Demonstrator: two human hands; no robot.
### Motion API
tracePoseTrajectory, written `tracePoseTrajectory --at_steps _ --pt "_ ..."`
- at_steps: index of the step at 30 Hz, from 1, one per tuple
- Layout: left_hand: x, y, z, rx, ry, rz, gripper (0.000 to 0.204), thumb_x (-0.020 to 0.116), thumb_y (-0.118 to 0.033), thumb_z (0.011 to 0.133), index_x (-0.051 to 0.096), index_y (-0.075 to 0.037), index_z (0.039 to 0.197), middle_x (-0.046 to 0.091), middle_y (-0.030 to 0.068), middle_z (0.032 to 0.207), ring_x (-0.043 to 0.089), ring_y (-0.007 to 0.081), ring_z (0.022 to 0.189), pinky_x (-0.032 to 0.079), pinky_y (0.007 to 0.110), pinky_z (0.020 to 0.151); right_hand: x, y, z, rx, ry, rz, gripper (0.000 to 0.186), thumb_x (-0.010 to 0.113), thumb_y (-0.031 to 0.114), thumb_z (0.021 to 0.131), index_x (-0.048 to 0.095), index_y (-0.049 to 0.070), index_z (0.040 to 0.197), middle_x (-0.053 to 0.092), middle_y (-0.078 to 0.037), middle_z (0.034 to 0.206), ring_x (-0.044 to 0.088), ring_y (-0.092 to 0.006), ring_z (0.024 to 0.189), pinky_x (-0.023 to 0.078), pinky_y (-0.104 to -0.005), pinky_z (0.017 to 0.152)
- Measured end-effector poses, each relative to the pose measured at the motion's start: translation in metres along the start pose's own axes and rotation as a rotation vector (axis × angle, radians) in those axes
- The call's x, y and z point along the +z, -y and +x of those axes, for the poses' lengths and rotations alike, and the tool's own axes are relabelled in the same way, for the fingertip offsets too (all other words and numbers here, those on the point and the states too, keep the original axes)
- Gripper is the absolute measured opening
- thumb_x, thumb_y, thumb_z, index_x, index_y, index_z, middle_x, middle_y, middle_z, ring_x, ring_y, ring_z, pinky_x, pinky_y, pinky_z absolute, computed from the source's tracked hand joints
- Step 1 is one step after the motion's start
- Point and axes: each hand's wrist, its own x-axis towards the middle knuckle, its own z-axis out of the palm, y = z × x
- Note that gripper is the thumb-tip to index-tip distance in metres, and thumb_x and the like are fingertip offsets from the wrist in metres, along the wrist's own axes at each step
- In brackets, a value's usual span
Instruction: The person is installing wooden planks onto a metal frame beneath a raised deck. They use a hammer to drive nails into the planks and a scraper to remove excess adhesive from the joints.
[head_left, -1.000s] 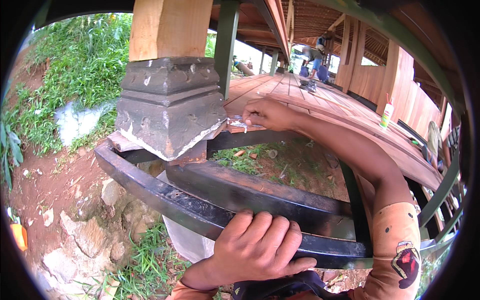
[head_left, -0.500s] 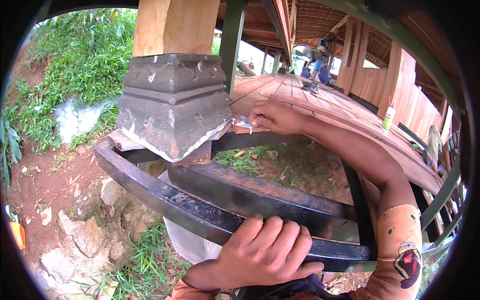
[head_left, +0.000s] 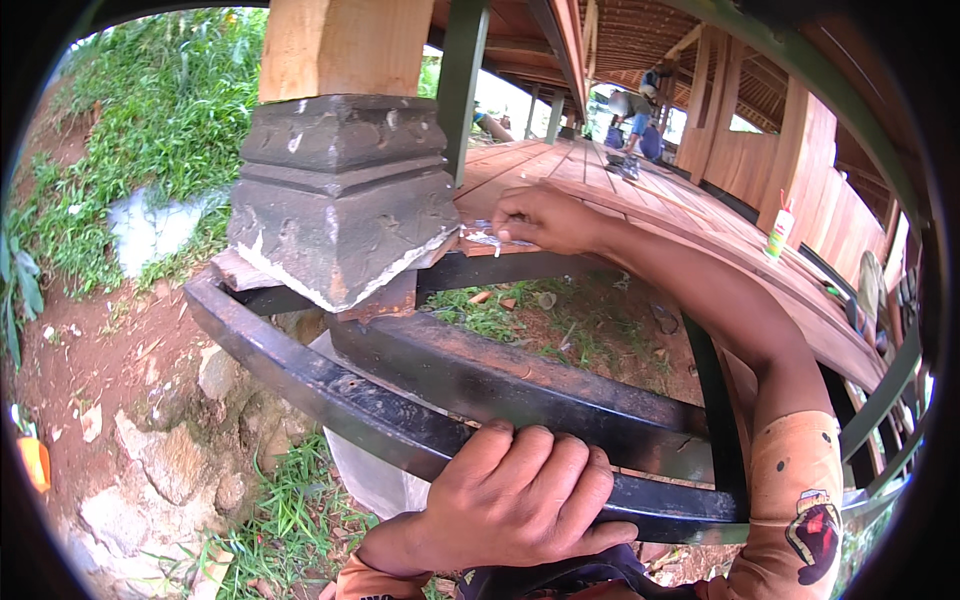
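My left hand (head_left: 525,490) is wrapped over the top of a curved black metal beam (head_left: 370,400) close to me, thumb toward the right. My right hand (head_left: 550,220) reaches across to the edge of the wooden floorboards (head_left: 575,180), just right of a dark stone post base (head_left: 340,200). Its fingers are pinched together over white, paste-like smears (head_left: 480,234) on the board end. Whatever lies between those fingertips is too small to make out. A light wooden post (head_left: 345,45) stands on the stone base.
A second black beam (head_left: 520,375) runs behind the first, with a gap down to soil and grass. A white bottle with a red tip (head_left: 780,230) stands on the boards. Farther back a person (head_left: 635,115) bends over the floor. Rocks (head_left: 170,470) lie lower left.
My right hand has shifted slightly left along the board edge, over the white smears. My left hand keeps its grip on the beam. The view has tilted a little.
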Motion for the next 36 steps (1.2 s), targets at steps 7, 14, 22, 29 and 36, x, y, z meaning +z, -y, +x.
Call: tracePoseTrajectory --at_steps 7,14,22,29,36 --pt "0.001 0.002 -0.002 -0.007 -0.002 0.014 0.059 0.067 -0.07 0.085 0.069 -0.011 0.083 0.06 -0.0006 0.074 0.056 0.0153 0.063 0.042 0.031 0.063 0.012 0.005 -0.014 -0.081 -0.073 0.041 0.008 0.067 0.011 0.098 0.067 0.003 0.102 0.065 -0.01 0.096 0.066 -0.0259 0.09 0.051 -0.0401 0.081" --pt "0.006 0.002 -0.002 0.019 -0.051 -0.026 0.052 0.06 -0.062 0.093 0.064 -0.011 0.081 0.05 -0.0012 0.071 0.05 0.0149 0.063 0.037 0.031 0.061 0.005 0.008 -0.009 -0.063 -0.046 -0.046 0.012 0.065 0.013 0.099 0.067 0.002 0.103 0.065 -0.013 0.097 0.066 -0.0309 0.09 0.051 -0.0424 0.081" --pt "0.003 -0.002 0.001 -0.018 -0.074 -0.055 0.048 0.058 -0.057 0.097 0.063 -0.012 0.081 0.046 -0.0013 0.07 0.048 0.0151 0.064 0.034 0.032 0.06 -0.007 0.008 0.015 -0.028 0.122 -0.14 0.01 0.068 0.013 0.096 0.067 0.004 0.1 0.066 -0.011 0.096 0.066 -0.029 0.089 0.05 -0.0406 0.081" --pt "0.0 0.0 -0.002 -0.003 0.011 0.0 0.06 0.065 -0.07 0.088 0.069 -0.01 0.082 0.058 -0.001 0.073 0.055 0.015 0.063 0.042 0.031 0.063 0.001 0.002 -0.006 -0.015 -0.021 0.035 0.008 0.067 0.011 0.096 0.067 0.003 0.1 0.07 -0.011 0.095 0.068 -0.0264 0.087 0.052 -0.04 0.079" --pt "-0.001 0.001 -0.002 0.001 0.005 -0.012 0.059 0.066 -0.069 0.087 0.069 -0.01 0.083 0.058 -0.0006 0.074 0.054 0.0157 0.063 0.041 0.031 0.064 0.013 0.006 -0.016 -0.045 -0.07 0.075 0.007 0.066 0.009 0.097 0.066 0.003 0.101 0.064 -0.01 0.093 0.065 -0.0257 0.092 0.05 -0.0393 0.082"
